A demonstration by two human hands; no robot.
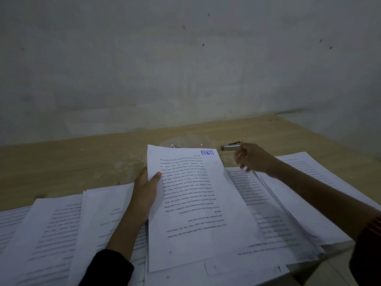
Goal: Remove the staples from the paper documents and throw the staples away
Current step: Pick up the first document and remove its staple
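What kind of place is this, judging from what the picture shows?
Probably an office or home work desk: a wooden table against a bare wall, stacks of printed documents on it, one document held in the left hand, a small metal tool by the right hand.

Bare light wooden tabletop (72, 162) lies open at left, beyond the white printed sheets (61, 223); a grey plaster wall (185, 69) closes its far edge; a small silver metal tool (231, 146) sits right-centre
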